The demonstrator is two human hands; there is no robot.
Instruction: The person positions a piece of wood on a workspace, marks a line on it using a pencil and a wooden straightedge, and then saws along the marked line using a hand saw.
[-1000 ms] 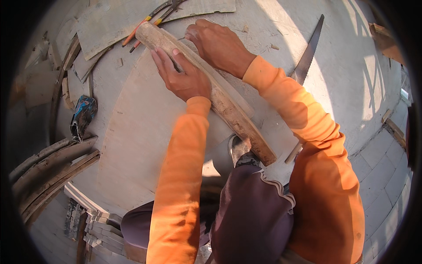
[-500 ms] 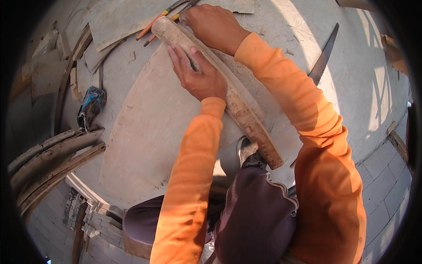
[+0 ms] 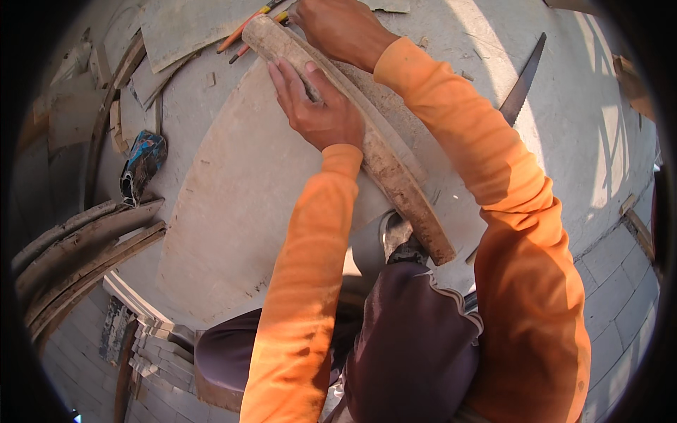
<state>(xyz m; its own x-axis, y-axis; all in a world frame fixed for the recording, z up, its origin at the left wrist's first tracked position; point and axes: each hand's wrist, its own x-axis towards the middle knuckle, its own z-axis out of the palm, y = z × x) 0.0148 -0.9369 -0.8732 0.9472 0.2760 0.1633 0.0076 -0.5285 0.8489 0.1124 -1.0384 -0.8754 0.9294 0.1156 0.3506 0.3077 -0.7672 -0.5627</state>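
Head view. Curved wooden strip (image 3: 367,137) lies on the pale flat board (image 3: 240,204), long axis running diagonally from the upper left, beside the pencils (image 3: 247,28), down to the lower right by the person's shoe (image 3: 398,240). Left hand (image 3: 317,106) rests flat on the strip's upper third, fingers spread and pointing up-left along it, pressing rather than gripping. Right hand (image 3: 338,28) sits at the strip's upper end, closed, just beside the pencils; what it holds cannot be told. Both hands are at the upper half; the lower end lies free. Handsaw (image 3: 522,84) lies well right of the strip.
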